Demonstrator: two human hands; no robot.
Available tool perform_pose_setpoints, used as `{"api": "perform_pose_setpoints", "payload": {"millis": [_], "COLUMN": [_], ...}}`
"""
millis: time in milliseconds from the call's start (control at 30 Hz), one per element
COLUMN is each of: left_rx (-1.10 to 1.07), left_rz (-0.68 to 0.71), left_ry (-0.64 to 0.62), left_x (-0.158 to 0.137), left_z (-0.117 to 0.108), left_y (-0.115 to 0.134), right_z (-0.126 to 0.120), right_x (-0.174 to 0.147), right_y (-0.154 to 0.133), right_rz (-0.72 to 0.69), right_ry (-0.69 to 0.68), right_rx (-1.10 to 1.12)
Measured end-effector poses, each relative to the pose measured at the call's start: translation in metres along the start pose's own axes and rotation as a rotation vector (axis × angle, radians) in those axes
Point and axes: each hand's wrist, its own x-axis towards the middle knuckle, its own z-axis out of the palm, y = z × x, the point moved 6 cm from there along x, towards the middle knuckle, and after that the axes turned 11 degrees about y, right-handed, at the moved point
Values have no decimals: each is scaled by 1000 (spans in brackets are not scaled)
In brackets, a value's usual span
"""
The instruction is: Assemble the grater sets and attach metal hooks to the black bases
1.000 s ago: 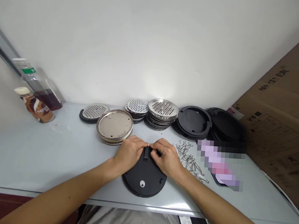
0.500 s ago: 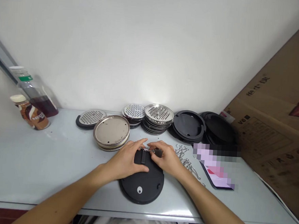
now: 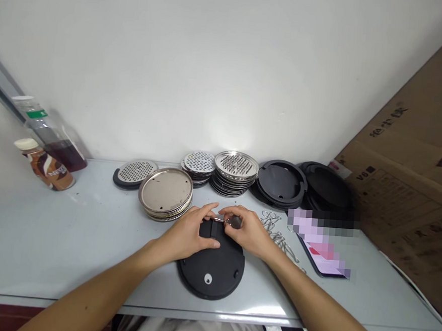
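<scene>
A black round plastic disc lies flat on the table in front of me, with a white ring mark near its front edge. My left hand grips its far left side, thumb on the upper face and fingers around the rim. At the far edge, beside a raised black strip, my right hand pinches a small metal wire clip. Fingers partly hide that clip. Several loose wire clips are heaped just right of my right hand.
Behind the disc are metal plates, a black-rimmed grater, stacked grater discs and black round trays. A phone lies right, by a cardboard box. Two bottles stand left.
The view has shifted slightly. My right hand still pinches the clip at the disc's far edge, and both hands have moved only a little.
</scene>
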Motion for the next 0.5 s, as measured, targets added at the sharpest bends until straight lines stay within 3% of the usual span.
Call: {"api": "perform_pose_setpoints", "payload": {"millis": [333,500], "left_rx": [2,26], "left_rz": [21,24], "left_ry": [10,-2], "left_x": [-1,-1], "left_z": [0,-1], "left_y": [1,2], "right_z": [-2,0], "right_x": [0,0], "right_y": [10,19], "right_rz": [49,130], "right_ry": [-17,-102], "right_rx": [67,167]}}
